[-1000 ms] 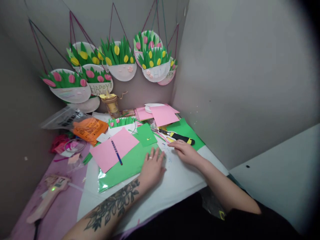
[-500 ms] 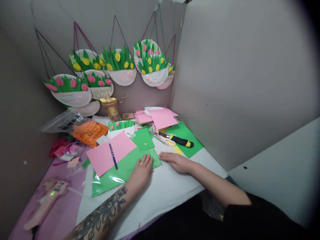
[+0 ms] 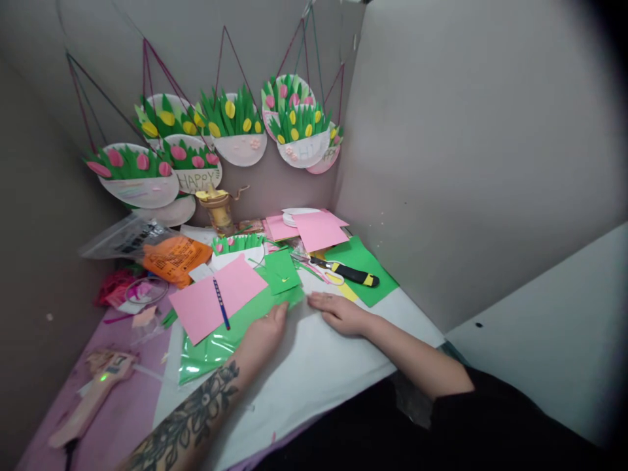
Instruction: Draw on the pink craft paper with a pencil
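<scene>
My left hand (image 3: 265, 330) is at the right part of a glossy green paper pack (image 3: 210, 353). Its thumb lies on top, and the other fingers are hidden at the pack's edge, which looks slightly raised. A pink sheet (image 3: 196, 314) with a dark blue pencil (image 3: 221, 304) across it rests on the pack, beside a small green square (image 3: 283, 271). My right hand (image 3: 343, 314) lies on the white table cover, fingers stretched out, near the pack's right corner and holding nothing.
Scissors (image 3: 335, 277), a black-and-yellow cutter (image 3: 356, 274) and a green sheet (image 3: 375, 281) lie behind my right hand. A glue gun (image 3: 93, 399) is at the left. Several paper-plate flower baskets (image 3: 240, 150) hang on the back wall above an orange bag (image 3: 176, 258).
My left hand has gone from lying flat on the green pack to curling round its edge, which has lifted a little. My right hand has shifted slightly left.
</scene>
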### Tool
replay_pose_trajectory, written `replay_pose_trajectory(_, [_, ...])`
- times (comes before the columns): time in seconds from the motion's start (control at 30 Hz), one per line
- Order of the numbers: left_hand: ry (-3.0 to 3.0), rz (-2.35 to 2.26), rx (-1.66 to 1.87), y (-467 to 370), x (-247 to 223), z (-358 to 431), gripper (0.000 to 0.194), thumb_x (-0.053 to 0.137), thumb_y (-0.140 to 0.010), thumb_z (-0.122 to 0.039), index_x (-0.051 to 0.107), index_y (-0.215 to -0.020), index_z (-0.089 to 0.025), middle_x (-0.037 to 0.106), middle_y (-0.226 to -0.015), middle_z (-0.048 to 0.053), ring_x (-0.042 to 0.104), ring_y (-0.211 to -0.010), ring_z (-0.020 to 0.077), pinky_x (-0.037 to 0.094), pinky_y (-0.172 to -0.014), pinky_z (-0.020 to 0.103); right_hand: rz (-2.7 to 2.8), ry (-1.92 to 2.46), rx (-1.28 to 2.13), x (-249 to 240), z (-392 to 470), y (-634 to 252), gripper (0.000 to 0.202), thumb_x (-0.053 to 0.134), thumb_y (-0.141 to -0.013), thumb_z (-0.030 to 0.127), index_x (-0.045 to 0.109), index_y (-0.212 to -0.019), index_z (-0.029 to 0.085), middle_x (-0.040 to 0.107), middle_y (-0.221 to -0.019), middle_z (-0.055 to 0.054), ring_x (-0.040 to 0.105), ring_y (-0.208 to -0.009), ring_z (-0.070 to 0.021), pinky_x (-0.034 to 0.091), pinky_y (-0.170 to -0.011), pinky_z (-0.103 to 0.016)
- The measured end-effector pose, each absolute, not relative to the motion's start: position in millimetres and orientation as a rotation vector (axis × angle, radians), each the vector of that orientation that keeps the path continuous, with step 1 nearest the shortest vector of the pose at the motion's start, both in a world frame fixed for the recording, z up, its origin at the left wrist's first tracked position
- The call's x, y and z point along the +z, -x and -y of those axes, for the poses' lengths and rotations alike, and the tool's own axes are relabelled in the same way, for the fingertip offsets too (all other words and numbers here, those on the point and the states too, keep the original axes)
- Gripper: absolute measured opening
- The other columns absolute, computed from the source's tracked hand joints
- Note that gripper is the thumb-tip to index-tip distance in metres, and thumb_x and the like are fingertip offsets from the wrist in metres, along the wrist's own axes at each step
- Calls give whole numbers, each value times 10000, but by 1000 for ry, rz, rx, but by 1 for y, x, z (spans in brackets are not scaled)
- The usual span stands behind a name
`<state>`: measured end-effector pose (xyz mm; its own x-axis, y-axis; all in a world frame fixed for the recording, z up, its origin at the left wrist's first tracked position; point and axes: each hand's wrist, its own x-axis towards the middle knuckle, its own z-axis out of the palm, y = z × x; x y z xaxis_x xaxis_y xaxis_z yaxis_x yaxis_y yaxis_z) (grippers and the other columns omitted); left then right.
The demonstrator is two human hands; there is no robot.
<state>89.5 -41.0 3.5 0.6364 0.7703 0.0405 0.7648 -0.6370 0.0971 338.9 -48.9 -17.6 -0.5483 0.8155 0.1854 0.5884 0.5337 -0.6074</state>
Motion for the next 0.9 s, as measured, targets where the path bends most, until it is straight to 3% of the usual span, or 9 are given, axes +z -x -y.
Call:
replay_pose_trajectory(0.07, [-2616, -1438, 268, -84, 0, 38, 444, 282, -888, -150, 411, -1313, -139, 686, -954, 106, 665, -786, 195, 528, -723, 296, 2328, 948, 841, -14, 57, -349, 400, 456, -847, 254, 550, -1231, 191, 551, -1254, -91, 445, -1225, -201, 351, -1038, -412])
replay_pose_trajectory(0.17, [-2483, -1464, 407, -79, -3, 37, 429, 287, -900, -227, 447, -1287, -135, 695, -859, 95, 664, -726, 213, 523, -700, 319, 2144, 1021, 900, -12, 52, -359, 367, 385, -896, 301, 595, -1171, 179, 596, -1192, -105, 524, -1146, -195, 403, -987, -405])
replay_pose_trajectory(0.23, [-2450, -1460, 448, -79, -2, 37, 431, 284, -896, -244, 460, -1273, -132, 695, -851, 95, 663, -722, 217, 521, -691, 322, 2163, 1120, 816, -12, 36, -355, 399, 356, -905, 311, 552, -1224, 171, 552, -1249, -110, 439, -1230, -204, 326, -1040, -441])
replay_pose_trajectory(0.33, [-2376, -1528, 546, -79, -1, 39, 430, 273, -896, -265, 465, -1253, -121, 695, -874, 94, 665, -746, 209, 520, -693, 306, 2390, 1106, 730, -12, 19, -336, 524, 401, -884, 350, 380, -1360, 132, 336, -1413, -144, 234, -1342, -236, 194, -1086, -483])
replay_pose_trajectory(0.4, [-2339, -1544, 608, -78, 0, 39, 422, 277, -897, -276, 473, -1234, -114, 693, -909, 97, 664, -777, 204, 519, -703, 298, 2504, 939, 793, -10, 20, -326, 562, 423, -876, 378, 350, -1375, 132, 298, -1430, -145, 210, -1350, -232, 161, -1095, -466])
replay_pose_trajectory(0.57, [-2329, -1489, 627, -77, -2, 38, 395, 316, -891, -256, 477, -1225, -121, 695, -886, 94, 666, -749, 195, 518, -688, 287, 2347, 707, 1255, -8, 37, -333, 498, 318, -915, 467, 580, -1193, 148, 561, -1236, -129, 414, -1248, -213, 299, -1043, -406])
replay_pose_trajectory(0.63, [-2328, -1481, 639, -77, -2, 38, 388, 327, -889, -253, 480, -1222, -127, 694, -897, 96, 666, -754, 197, 519, -690, 291, 2199, 861, 1158, -11, 28, -338, 534, 270, -923, 481, 561, -1212, 138, 530, -1270, -138, 409, -1252, -216, 308, -1038, -417])
replay_pose_trajectory(0.77, [-2313, -1478, 715, -75, -3, 39, 384, 324, -897, -269, 485, -1207, -107, 690, -898, 106, 663, -763, 204, 524, -693, 308, 2390, 1084, 766, -13, -11, -323, 529, 312, -917, 444, 436, -1326, 132, 338, -1417, -149, 215, -1350, -228, 165, -1097, -463])
replay_pose_trajectory(0.9, [-2319, -1461, 807, -74, -4, 41, 365, 332, -900, -267, 489, -1194, -119, 685, -939, 103, 660, -803, 194, 528, -710, 301, 2723, 778, 714, -6, -20, -300, 596, 458, -862, 420, 354, -1373, 132, 280, -1441, -163, 147, -1364, -265, 127, -1086, -502])
